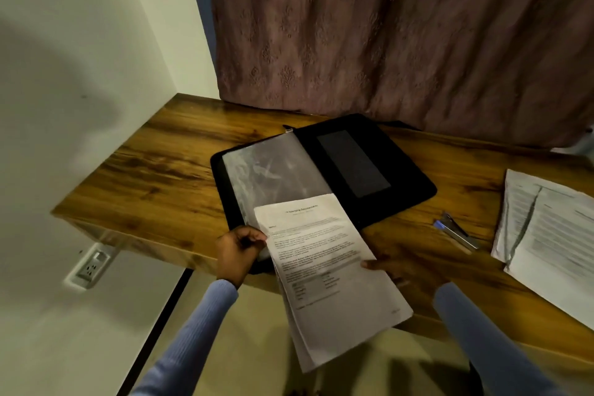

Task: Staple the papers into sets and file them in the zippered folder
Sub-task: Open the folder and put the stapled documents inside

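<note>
A black zippered folder (401,177) lies open on the wooden desk, its clear plastic sleeves (273,167) on the left half. Over its near edge I hold a set of printed papers (321,267), tilted, the lower end hanging past the desk's front edge. My left hand (238,251) pinches the set's left edge, beside the sleeves. My right hand (392,267) holds the right edge, thumb on top and the other fingers hidden under the sheets. A stapler (456,231) with a blue end lies on the desk right of the folder.
More printed papers (546,235) are spread at the desk's right end. A brown curtain (401,35) hangs behind the desk (154,177). A white wall stands to the left, with a socket (91,267) below the desk's left corner.
</note>
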